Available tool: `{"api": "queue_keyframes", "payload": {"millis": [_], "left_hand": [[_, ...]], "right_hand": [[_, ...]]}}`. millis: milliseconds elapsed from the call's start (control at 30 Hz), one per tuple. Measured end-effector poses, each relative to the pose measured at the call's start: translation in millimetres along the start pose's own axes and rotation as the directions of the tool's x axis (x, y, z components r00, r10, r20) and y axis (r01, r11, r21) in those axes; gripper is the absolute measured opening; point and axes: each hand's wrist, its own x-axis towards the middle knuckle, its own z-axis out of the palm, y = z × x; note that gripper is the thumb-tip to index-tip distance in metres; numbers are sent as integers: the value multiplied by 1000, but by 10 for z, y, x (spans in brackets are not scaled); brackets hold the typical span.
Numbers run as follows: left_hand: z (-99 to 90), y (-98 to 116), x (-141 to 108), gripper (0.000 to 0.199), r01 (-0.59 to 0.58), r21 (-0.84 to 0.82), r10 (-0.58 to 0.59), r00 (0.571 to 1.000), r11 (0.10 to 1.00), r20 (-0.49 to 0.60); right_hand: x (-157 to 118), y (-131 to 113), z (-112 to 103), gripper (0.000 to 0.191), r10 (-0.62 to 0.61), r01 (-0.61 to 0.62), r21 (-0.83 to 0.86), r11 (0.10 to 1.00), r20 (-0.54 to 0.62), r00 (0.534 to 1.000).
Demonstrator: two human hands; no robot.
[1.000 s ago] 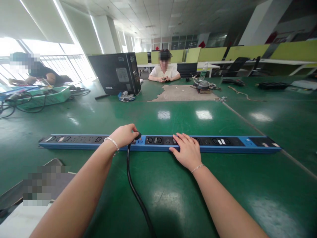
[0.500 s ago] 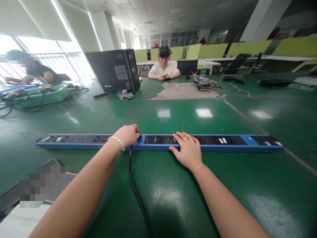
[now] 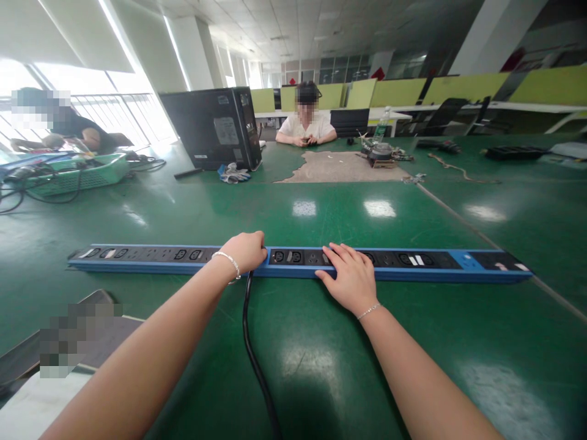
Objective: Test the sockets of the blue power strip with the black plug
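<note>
A long blue and black power strip [image 3: 426, 276] lies crosswise on the green table, its sockets facing up. My left hand [image 3: 245, 250] is closed around the plug end of a black power cord [image 3: 251, 342] at the middle of the strip. The plug itself is hidden under my fingers, so I cannot tell how deep it sits in a socket. From there the cord runs down toward me. To the right, my right hand [image 3: 351, 275] rests flat on the strip with its fingers spread, the thumb along the near edge.
A black computer case [image 3: 213, 131] stands at the back left, with grey-blue gloves [image 3: 233, 173] beside it. A green basket [image 3: 87, 174] holds cables at far left. Across the table [image 3: 367, 226] sits a person [image 3: 306, 125]; another person [image 3: 68, 125] is at far left.
My left hand has shifted very slightly to the right over the strip, still closed on the plug. My right hand keeps its place on the strip. The view has moved a little.
</note>
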Motion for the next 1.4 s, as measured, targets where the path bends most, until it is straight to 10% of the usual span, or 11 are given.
{"api": "queue_keyframes", "payload": {"millis": [1400], "left_hand": [[142,52,-177,30,79,-83,-88,991,993,-105]], "right_hand": [[-3,3,6,46,0,0,2,1000,-29,1000]]}}
